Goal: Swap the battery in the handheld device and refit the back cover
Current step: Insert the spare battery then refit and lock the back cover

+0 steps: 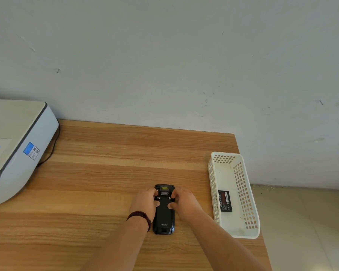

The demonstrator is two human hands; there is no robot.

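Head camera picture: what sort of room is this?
Probably a small office or stockroom: a printer on a wooden desk, a white basket holding a battery, and a handheld scanner lying face down.

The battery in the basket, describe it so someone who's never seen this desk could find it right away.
Start at the wooden desk and go to its right edge, where a white perforated basket sits. Inside, on the basket floor, lies the battery: a flat black rectangle with a red-and-white label, the only item in there.
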